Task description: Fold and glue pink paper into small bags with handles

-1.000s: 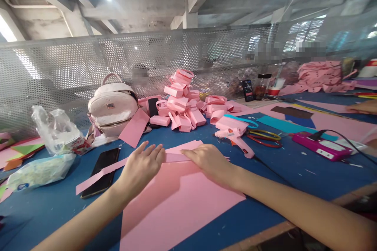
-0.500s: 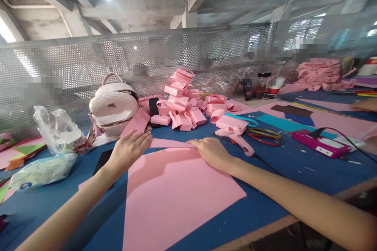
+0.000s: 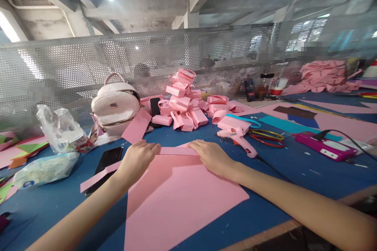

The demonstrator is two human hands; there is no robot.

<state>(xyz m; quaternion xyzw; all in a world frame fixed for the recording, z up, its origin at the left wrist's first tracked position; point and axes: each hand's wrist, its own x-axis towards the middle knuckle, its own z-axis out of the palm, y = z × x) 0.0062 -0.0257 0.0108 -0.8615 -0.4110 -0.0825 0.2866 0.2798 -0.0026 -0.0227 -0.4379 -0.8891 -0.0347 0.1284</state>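
While both hands hold it, the pink strip runs between.

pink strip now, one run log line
left hand: on pink strip; right hand: on pink strip; pink sheet: between forearms; phone: under strip

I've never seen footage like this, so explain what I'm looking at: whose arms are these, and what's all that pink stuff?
No machine here: these are a person's bare hands, left and right. Every picture comes from one camera worn on that person's head, facing forward and down. Both hands are on a narrow pink strip; whether they pinch or press it is unclear. Its tail lies across a dark phone. Below is a large pink sheet on a blue table. Beyond are a pile of folded pink pieces, a backpack and a pink glue gun.
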